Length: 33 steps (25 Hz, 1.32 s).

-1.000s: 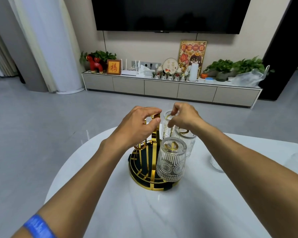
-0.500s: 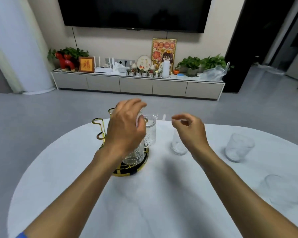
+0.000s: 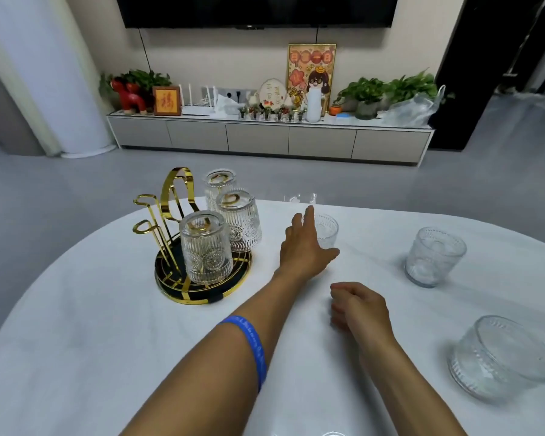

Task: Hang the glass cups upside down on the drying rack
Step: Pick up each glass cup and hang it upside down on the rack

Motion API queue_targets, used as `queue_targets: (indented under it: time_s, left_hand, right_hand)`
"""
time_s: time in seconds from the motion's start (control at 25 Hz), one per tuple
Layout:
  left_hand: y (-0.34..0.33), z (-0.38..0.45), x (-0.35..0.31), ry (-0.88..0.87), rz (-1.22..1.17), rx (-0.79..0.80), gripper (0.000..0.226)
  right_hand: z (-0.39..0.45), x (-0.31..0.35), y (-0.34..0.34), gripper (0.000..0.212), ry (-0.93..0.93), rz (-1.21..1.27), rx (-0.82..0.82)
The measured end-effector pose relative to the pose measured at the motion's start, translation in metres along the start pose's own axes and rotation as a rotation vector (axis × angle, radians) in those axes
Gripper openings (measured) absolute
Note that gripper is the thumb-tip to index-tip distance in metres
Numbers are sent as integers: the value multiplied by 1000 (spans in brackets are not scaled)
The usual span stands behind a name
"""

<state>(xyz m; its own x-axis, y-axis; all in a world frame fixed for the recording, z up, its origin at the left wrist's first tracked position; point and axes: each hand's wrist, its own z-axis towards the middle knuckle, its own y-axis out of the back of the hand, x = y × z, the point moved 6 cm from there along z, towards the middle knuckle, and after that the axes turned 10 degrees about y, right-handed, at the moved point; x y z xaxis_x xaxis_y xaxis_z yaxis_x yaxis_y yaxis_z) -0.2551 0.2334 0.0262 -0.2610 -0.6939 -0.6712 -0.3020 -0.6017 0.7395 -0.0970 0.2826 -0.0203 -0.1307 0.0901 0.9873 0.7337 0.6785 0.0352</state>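
Glass — ribbed, rigid, likely slick and breakable; best gripped round the patterned wall; left hand point(image 3: 302, 247) spread open, fingers against the upright cup point(image 3: 326, 231) just right of the rack point(image 3: 183, 278), nothing held yet; right hand point(image 3: 356, 306) loosely curled, empty. Three cups hang inverted — two more upright far right; red character on distant frame point(image 3: 166, 101), unreadable.

Across the top of my frame, a dark television point(image 3: 258, 9) hangs on a beige wall point(image 3: 416, 39). Below it runs a long low cabinet point(image 3: 265, 138) crowded with plants and ornaments. Grey floor point(image 3: 60, 184) spreads beneath; at upper left stands what may be a white column point(image 3: 41, 73).
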Motion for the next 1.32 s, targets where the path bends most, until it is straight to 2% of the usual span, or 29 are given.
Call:
queue_targets:
  time_s: [0.12,0.24,0.32,0.4,0.52,0.64,0.72,0.76,0.8,0.88,0.96,1.0,1.08,1.2,1.32]
  left_hand:
    - [5,3,-3,18,-36,-93,91]
    - [25,-26,-3,-85,-115,-96,94]
    - [57,-55,-1,-171,-290,-117,89]
    - [96,-86,6,-280,-419,-153,81]
    - [157,-123,21,-379,-452,-143,75]
    - [230,-132,46,-418,-470,-81,51]
    - [282,-124,67,-377,-551,-152,29]
    - [305,-117,78,-344,-558,-194,26]
    - [320,-111,88,-327,-519,-191,30]
    - [324,-103,103,-325,-374,-23,53]
    - [314,-105,121,-312,-249,123,83]
    - [309,-105,129,-313,-219,108,92]
    - [303,-106,143,-320,-242,-48,99]
    - [299,-106,159,-294,-333,-275,95]
    - [299,-99,171,-239,-383,-370,97]
  right_hand:
    - [-2,-2,-1,12,-24,44,-13]
    - [-6,3,-9,33,-172,284,-33]
    - [-15,24,-34,46,-266,530,128]
    - [-31,56,-64,52,-248,682,285]
    - [-53,107,-96,47,-59,729,295]
    - [-77,158,-126,49,329,468,292]
    - [-101,183,-158,52,581,228,321]
    - [-112,191,-175,54,695,94,325]
    - [-121,195,-192,55,797,-45,322]
    - [-130,195,-217,59,952,-304,294]
    - [-134,190,-235,61,1013,-402,278]
    - [-133,187,-240,61,1017,-402,279]
    - [-132,183,-249,54,1014,-384,324]
    - [-115,194,-249,44,1066,-452,361]
    - [-82,202,-250,44,1101,-867,386]
